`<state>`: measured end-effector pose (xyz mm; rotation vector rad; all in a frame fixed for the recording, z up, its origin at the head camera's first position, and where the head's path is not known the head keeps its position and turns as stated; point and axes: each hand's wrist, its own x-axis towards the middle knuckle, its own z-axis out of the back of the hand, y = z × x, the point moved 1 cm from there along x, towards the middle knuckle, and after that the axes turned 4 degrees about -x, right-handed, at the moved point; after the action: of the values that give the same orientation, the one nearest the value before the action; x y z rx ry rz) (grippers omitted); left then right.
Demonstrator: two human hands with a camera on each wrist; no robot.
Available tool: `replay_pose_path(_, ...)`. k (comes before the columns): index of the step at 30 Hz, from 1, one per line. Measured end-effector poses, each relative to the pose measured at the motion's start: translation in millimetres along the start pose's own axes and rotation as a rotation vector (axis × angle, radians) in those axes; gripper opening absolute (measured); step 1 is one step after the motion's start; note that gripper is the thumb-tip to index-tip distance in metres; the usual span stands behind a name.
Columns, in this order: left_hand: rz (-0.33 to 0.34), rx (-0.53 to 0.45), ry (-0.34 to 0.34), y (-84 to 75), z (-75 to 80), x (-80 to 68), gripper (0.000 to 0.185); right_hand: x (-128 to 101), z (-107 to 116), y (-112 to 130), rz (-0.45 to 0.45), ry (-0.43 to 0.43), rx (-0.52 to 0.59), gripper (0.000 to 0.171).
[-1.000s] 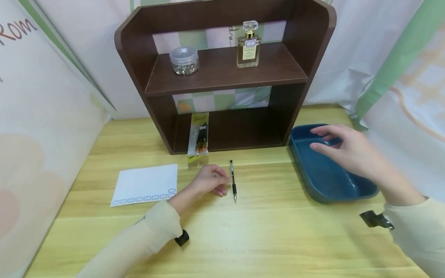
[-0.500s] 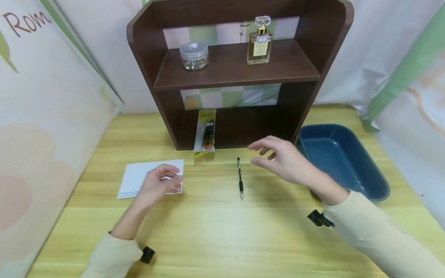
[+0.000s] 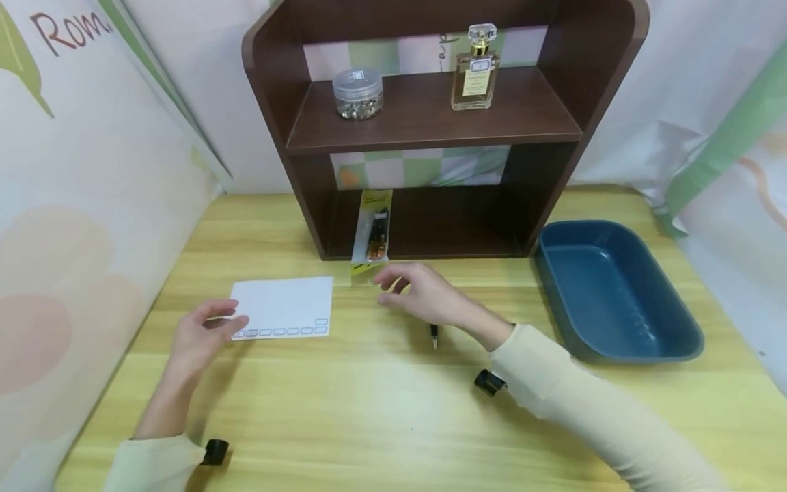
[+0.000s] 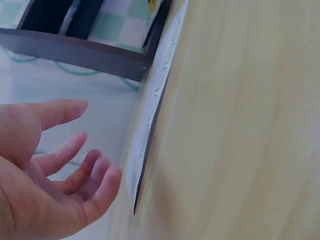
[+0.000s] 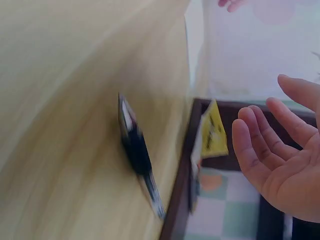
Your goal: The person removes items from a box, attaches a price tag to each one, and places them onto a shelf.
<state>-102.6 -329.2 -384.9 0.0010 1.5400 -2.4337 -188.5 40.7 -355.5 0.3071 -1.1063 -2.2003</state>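
My left hand [image 3: 201, 336] is at the left end of a white label sheet [image 3: 283, 301], which has blue-outlined labels along its near edge. In the left wrist view its thumb and fingers are parted, with nothing between them. My right hand [image 3: 425, 294] is above the table, palm turned left, and holds nothing. A black-gripped pen [image 5: 136, 152] lies under it; in the head view the hand covers all but the pen's tip end. Just beyond the right fingertips, a clear packet [image 3: 372, 229] with a yellow top and dark contents juts out over the lower shelf's front edge.
A dark brown two-tier shelf [image 3: 436, 140] stands at the back of the table. On its upper board are a clear lidded jar [image 3: 359, 94] of small metallic pieces and a perfume bottle [image 3: 475, 75]. A blue plastic basin [image 3: 615, 294] sits at the right.
My left hand has withdrawn from beside the pen to the sheet's left end. My right hand has swung left from over the basin to above the pen. The head view has shifted slightly.
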Motion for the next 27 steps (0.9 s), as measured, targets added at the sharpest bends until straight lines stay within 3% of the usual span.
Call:
replay_pose_path(5,-0.039,0.074,0.002,-5.9,-15.3,2.2,0.052,25,-21,3,0.017,0.061,0.004,0.029)
replay_pose_path(12,-0.157,0.092,0.147,-12.8,-46.8,10.9,0.055,56,-46,6,0.032,0.130,-0.042,0.026)
replay_pose_path(19,-0.251,0.157,0.258,-12.4,-72.9,19.8,0.058,76,-64,3,-0.017,0.184,-0.076,0.022)
replay_pose_path(27,-0.329,0.272,0.309,-10.3,-82.5,24.8,0.054,85,-76,1,-0.068,0.220,-0.064,0.021)
